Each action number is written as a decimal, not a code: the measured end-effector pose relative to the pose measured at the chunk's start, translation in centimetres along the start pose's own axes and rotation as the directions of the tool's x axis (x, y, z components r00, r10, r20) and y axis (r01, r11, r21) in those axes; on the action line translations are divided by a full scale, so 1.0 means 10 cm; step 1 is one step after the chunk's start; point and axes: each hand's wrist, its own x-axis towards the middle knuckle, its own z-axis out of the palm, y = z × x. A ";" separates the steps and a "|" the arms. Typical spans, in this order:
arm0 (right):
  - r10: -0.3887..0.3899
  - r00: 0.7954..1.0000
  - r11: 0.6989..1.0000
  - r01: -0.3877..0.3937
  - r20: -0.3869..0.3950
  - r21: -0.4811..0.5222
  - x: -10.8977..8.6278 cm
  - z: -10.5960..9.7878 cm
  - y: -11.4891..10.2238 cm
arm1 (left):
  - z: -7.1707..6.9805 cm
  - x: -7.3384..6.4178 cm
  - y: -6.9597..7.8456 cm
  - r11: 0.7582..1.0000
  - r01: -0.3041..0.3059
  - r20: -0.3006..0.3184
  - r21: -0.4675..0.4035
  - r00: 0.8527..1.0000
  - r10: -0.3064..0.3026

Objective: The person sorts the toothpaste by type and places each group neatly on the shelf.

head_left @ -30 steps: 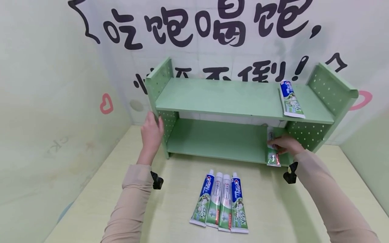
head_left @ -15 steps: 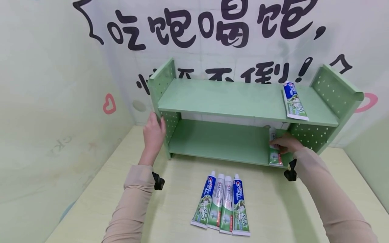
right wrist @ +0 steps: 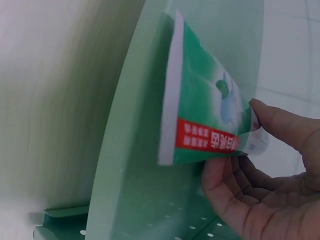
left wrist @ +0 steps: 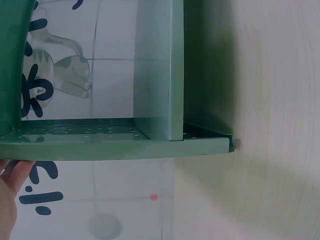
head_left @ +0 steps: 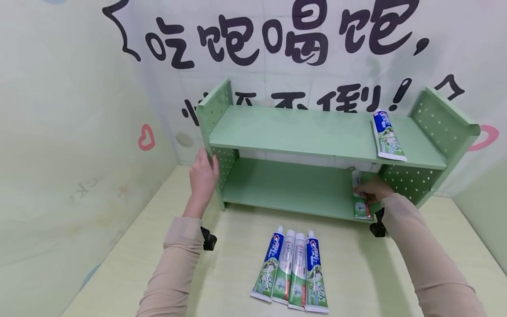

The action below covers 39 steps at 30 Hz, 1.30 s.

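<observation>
On the lower board of a green two-tier shelf (head_left: 293,132), at its right end, lies a white and green toothpaste tube (head_left: 361,207). My right hand (head_left: 374,190) pinches it between thumb and fingers, as the right wrist view shows at the tube (right wrist: 210,110) from close up. The crimped end points toward the shelf's front edge. My left hand (head_left: 203,176) holds the front edge of the left side panel (left wrist: 115,149), beside the lower tier. A blue and green toothpaste tube (head_left: 389,136) lies on the upper board near the right end.
Several toothpaste tubes (head_left: 291,270) lie side by side on the pale table (head_left: 225,281) in front of the shelf, blue and green ones outside, white and green ones between. A wall with large black characters (head_left: 309,37) stands behind.
The whole scene has drifted slightly right and down in the head view. Both hands stay at their places, the left on the side panel, the right on the toothpaste tube.
</observation>
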 end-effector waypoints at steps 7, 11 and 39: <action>-0.035 0.999 0.999 0.034 -0.031 -0.018 -0.02 0.01 0.02 | 0.01 -0.01 0.03 1.000 0.010 -0.004 -0.006 1.000 -0.010; -0.052 0.998 0.998 0.051 -0.041 -0.036 -0.02 0.00 0.03 | 0.02 -0.01 0.02 1.000 0.007 -0.004 -0.013 1.000 -0.007; -0.192 0.972 0.959 0.157 -0.134 -0.235 -0.34 0.16 -0.14 | 0.05 0.01 0.02 1.000 0.013 0.004 -0.028 1.000 -0.013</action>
